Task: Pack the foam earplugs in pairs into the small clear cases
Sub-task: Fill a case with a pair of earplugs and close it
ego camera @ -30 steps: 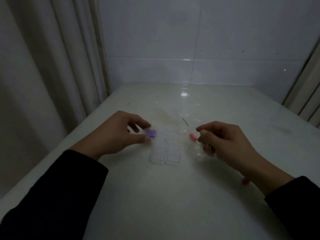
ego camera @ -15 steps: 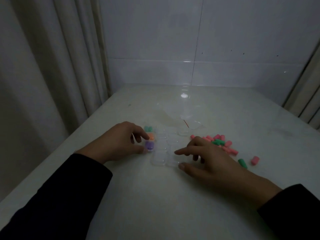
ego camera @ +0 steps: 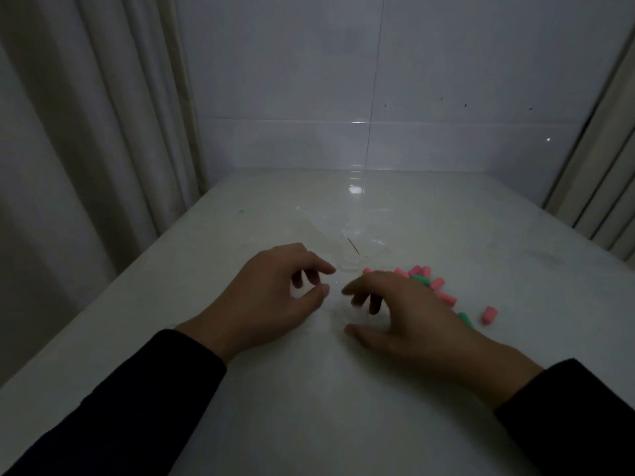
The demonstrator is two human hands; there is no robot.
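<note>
Over table: left hand curled, right hand arched.

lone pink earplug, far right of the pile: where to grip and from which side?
Pinch the lone pink earplug across the middle of its short barrel, thumb and forefinger on the long sides, coming straight down from above. It lies on its side on the table, apart from the pile, with bare surface around it. The right hand is nearer.
</note>
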